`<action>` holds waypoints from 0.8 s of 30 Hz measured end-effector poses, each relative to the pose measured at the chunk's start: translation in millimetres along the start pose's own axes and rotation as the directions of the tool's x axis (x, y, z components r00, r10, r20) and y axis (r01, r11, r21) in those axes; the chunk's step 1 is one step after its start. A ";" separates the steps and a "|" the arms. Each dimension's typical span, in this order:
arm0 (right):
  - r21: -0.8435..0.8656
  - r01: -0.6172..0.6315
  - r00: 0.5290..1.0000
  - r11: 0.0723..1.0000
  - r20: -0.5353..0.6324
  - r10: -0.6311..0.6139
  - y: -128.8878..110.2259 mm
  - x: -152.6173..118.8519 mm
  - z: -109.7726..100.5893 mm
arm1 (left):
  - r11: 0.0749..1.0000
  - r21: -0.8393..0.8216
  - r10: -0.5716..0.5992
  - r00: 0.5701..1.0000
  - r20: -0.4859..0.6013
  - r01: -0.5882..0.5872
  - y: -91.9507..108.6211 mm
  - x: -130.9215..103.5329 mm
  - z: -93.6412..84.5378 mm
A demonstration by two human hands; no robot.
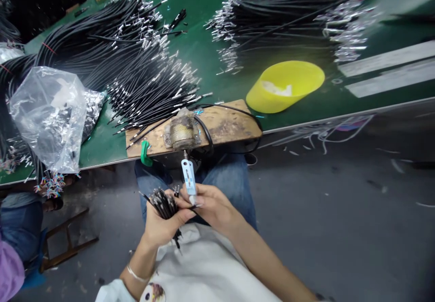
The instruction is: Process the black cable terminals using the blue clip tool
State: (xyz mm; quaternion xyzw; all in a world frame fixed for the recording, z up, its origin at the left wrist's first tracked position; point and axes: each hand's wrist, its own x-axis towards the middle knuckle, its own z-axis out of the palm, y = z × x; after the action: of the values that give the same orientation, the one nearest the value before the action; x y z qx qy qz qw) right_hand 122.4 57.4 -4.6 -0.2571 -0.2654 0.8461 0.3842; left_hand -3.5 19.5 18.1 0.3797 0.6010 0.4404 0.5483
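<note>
My left hand (161,225) is wrapped round a bundle of short black cables (165,204) with silvery ends. Beside it, my right hand (212,204) has its fingers pressed together at the end of one black cable, just at the tip of a light blue clip (188,175). That clip hangs from a small motor-like device (183,132) fixed on a wooden board (231,123) at the table's edge. Both hands are over my lap, close together. What exactly lies between the right fingertips is partly hidden.
On the green table (193,44) lie large piles of black cables (142,75), more cables (278,12) at the back right, a clear plastic bag (49,116), a yellow container (265,98) and a green clamp (145,153). Another person's leg (20,220) and a wooden stool (68,252) are at left.
</note>
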 end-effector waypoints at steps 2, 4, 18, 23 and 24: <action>-0.047 0.020 0.992 0.999 -0.122 -0.026 -4.9 7.8 -2.9 | 0.999 0.021 0.048 0.999 -0.020 -0.047 -1.1 -0.7 -0.5; -0.148 0.101 0.957 0.984 -0.256 -0.137 -11.6 16.5 -4.8 | 0.996 0.019 0.087 0.995 -0.056 -0.086 -2.1 -2.2 -1.5; 0.185 0.102 0.980 0.977 -0.187 -0.067 -23.0 37.7 20.3 | 0.980 -0.060 0.180 0.977 -0.118 -0.188 10.2 7.0 0.3; 0.288 0.047 0.988 0.956 -0.158 -0.001 -18.6 38.4 18.3 | 0.982 -0.074 0.159 0.976 -0.149 -0.172 8.5 9.4 9.1; 0.301 0.041 0.989 0.953 -0.146 0.004 -18.1 38.7 17.8 | 0.983 -0.075 0.156 0.976 -0.149 -0.168 8.5 9.9 9.6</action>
State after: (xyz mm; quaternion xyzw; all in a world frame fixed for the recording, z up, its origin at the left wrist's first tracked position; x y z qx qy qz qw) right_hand 98.1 93.5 11.1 -0.2533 -0.1063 0.8522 0.4453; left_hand 4.7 32.7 22.9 0.3709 0.5859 0.5354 0.4821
